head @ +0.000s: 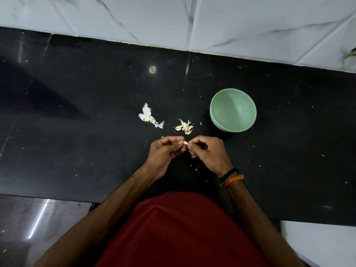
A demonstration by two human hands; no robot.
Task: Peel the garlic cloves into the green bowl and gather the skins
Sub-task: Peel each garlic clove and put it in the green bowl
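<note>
A single garlic clove (185, 143) is held between both hands over the black counter. My left hand (165, 153) pinches it from the left with thumb and fingers. My right hand (207, 151) pinches its right end, fingers curled. A small heap of unpeeled cloves (184, 127) lies just beyond the hands. Papery white skins (147, 116) lie further left. The green bowl (233, 110) stands to the right of the cloves and looks empty.
The black stone counter (77, 112) runs to a white marble-tiled wall (250, 20) at the back. Tiny skin flakes (196, 167) are scattered under the hands. The counter's front edge is near my red shirt (183, 228).
</note>
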